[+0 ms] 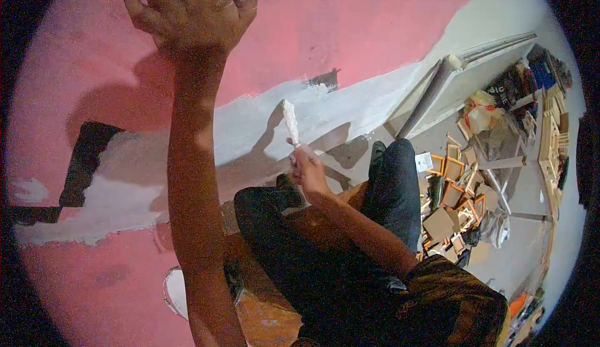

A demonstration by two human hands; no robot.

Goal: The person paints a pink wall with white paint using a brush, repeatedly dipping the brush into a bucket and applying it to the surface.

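Pink wall [369, 22], white band [240, 125]: right hand [306, 169] grips white-coated paintbrush [289, 119], best kept light and steady along band's ragged upper edge; left hand [194, 15] spread.

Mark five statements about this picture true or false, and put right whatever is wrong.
1. The right hand grips a brush coated in white. True.
2. The left hand has its fingers curled into a fist. False: its fingers are spread, and white shows on one of them.
3. Pink areas lie both above and below the pale band in the picture. True.
4. The heap of frames and panels is on the left side of the picture. False: it is on the right side, beyond the person's legs.
5. The trousers on those legs are bright white. False: they are dark.
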